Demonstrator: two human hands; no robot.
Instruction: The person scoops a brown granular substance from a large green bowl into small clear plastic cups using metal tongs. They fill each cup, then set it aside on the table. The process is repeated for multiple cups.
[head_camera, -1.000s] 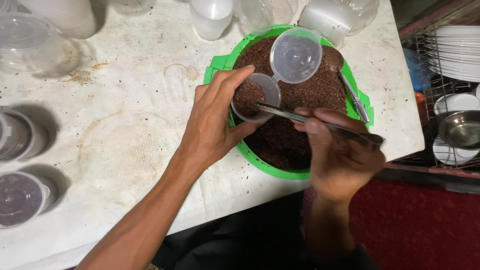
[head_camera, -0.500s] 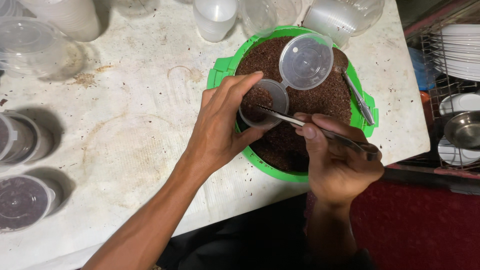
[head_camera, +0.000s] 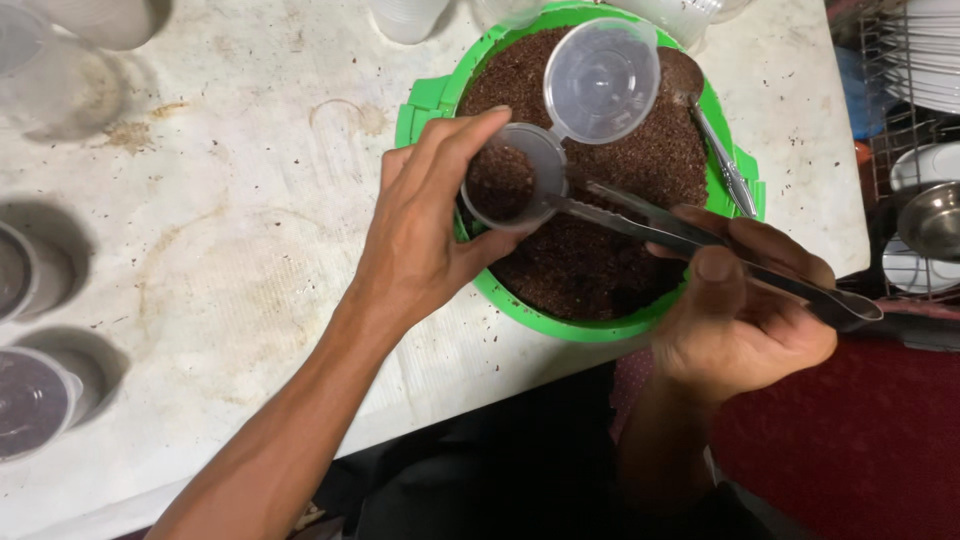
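Over the green tub (head_camera: 430, 100) of brown grains, the left hand (head_camera: 425, 235) pinches one small clear cup (head_camera: 512, 180), part-filled with grains, its hinged lid (head_camera: 600, 80) flipped open behind it. Right hand (head_camera: 735, 315) is closed around one pair of metal tongs (head_camera: 690, 240), tips touching the cup's rim, while one spoon (head_camera: 722, 160) lies in the tub. At the table's (head_camera: 220, 250) left edge sit two lidded cups (head_camera: 35, 400), and a dish rack (head_camera: 910, 120) stands off right.
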